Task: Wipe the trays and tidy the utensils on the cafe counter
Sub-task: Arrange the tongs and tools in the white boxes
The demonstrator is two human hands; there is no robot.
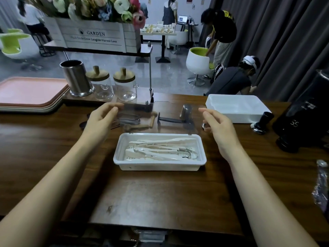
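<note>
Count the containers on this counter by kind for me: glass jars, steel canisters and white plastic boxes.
Clear glass jars with round wooden lids: 2
Shiny steel cylindrical canister: 1
White rectangular plastic boxes: 2
Total: 5

Far left, white wooden planter box [92,35]: front panel headed "GARDEN" beside a small emblem; the smaller line beneath reads in part "Smile Grow Laughter Harvest Love", its first word blurred. Far right, black appliance [306,118]: lit digits "55" on its side; white markings above them illegible.
</note>
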